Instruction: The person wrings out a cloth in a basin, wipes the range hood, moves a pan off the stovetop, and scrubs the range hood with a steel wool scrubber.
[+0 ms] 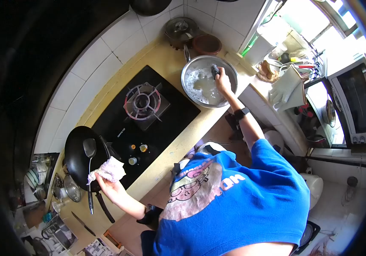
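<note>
At the left, my left hand point(108, 187) is closed on a crumpled white and pinkish cloth point(111, 170). The cloth overlaps the edge of a black wok point(78, 149). A metal turner point(89, 148) lies across that wok, its dark handle passing by my fingers. My right hand point(222, 82), at the upper right, reaches over a large steel pan point(208, 103) of foamy, cloudy water. Its fingers close around a dark scourer point(215, 71) just above the water.
Between the hands is a black gas hob point(166, 109) with one round burner point(142, 101). A lidded pot point(181, 30) and a brown bowl point(207, 44) stand in the back corner. A knife point(83, 223) lies at the lower left, and a microwave oven point(353, 100) stands at the right.
</note>
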Motion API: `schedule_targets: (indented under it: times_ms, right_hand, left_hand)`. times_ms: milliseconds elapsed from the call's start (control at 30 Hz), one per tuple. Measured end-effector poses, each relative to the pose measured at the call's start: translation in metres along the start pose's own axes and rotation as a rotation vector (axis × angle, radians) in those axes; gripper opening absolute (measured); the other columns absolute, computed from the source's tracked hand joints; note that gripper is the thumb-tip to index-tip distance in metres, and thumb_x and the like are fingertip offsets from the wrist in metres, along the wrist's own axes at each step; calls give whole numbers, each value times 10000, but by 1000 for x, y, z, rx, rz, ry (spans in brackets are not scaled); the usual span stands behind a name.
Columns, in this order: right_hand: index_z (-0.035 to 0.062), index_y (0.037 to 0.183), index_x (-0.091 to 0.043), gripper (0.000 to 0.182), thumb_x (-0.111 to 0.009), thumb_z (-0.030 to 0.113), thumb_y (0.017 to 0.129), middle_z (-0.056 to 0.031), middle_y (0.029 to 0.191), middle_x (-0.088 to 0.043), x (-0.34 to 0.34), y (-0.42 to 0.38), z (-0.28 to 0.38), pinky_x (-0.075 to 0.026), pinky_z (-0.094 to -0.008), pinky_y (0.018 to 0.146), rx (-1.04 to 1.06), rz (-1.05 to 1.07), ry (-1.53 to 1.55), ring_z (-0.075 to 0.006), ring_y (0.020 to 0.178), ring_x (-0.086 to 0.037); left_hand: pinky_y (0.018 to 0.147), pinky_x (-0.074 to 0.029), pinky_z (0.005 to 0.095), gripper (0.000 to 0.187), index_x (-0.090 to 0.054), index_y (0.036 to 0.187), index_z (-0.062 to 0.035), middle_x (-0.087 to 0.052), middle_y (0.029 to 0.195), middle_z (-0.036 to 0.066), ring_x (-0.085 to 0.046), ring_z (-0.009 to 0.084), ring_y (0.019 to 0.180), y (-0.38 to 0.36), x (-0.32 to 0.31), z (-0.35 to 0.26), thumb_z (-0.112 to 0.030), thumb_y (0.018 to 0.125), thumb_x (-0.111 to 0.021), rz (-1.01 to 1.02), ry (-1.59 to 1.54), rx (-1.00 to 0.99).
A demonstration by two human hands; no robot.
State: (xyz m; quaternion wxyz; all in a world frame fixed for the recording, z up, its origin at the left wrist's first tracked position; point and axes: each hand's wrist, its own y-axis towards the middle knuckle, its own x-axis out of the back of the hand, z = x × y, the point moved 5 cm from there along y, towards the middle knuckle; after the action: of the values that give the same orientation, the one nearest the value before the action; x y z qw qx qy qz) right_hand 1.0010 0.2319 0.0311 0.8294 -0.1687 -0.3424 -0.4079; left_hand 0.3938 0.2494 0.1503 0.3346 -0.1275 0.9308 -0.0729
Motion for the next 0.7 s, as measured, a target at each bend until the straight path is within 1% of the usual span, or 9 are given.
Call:
schedule_targets:
  times_ms: [100,200,300,367,400,533,600,633,700]
  right_hand:
    - [172,1204,-383,374,-447,233,841,-309,912,-558,5,-1,19,-435,-523,778,56,-40,42,-463,867,-552]
    - [98,1235,-332,450,-421,271,828,-310,1001,-554,-11,7,-12,-420,-490,823,-129,38,139,-448,933,-547]
    - [65,1266,-290,515,-421,279,817,-299,980,-569,4,2,17,-429,-455,809,-83,7,311,-424,892,-574]
    - [61,1267,-302,528,-456,304,824,-272,982,-580,-12,11,12,-431,-411,816,-170,110,402,-376,897,-585]
    - [22,1235,-343,484,-477,281,849,-145,977,-543,-17,17,13,-409,-328,808,-36,16,408,-209,873,-530]
    - [-9,1215,-382,476,-497,309,880,-162,1075,-530,-21,23,27,-359,-306,901,16,83,482,-220,1012,-491]
    - [-15,1244,-371,492,-475,325,904,-170,1162,-511,-19,23,34,-317,-310,953,38,76,589,-237,1097,-458]
    - [13,1270,-355,513,-479,346,899,-140,1074,-543,-24,32,26,-424,-305,813,108,39,528,-207,920,-538]
    - [45,1255,-362,495,-485,361,894,-99,965,-542,-33,47,9,-421,-273,624,108,47,527,-156,735,-519]
  left_hand:
    - [926,-400,341,345,-531,1092,-14,-575,1068,97,-531,193,1028,-18,-7,-6,-290,886,-530,0,23,-75]
    - [932,-400,353,333,-534,1094,-27,-580,1077,90,-534,193,1027,-29,7,-8,-284,883,-535,-85,34,-91]
    - [934,-399,358,319,-536,1098,-39,-583,1085,82,-536,195,1027,-54,4,-2,-273,881,-538,-120,-30,-91]
    - [933,-399,358,310,-536,1102,-45,-583,1092,77,-537,198,1029,-63,11,8,-263,881,-539,-155,-94,-82]
    - [933,-405,366,299,-538,1103,-45,-584,1100,80,-539,205,1034,-69,8,15,-241,879,-543,-191,-194,-56]
    - [938,-420,390,249,-540,1082,-21,-591,1089,98,-552,222,1021,-86,-10,42,-180,894,-510,-129,-494,113]
    - [925,-434,395,253,-528,1089,-13,-594,1070,109,-554,227,1018,-90,-27,54,-179,899,-499,-91,-454,136]
    - [920,-438,396,255,-524,1091,-11,-594,1063,113,-554,229,1018,-91,-38,61,-179,902,-495,-91,-401,136]
    - [908,-446,395,249,-524,1084,-12,-595,1052,113,-557,229,1009,-87,-60,76,-184,908,-487,-97,-435,240]
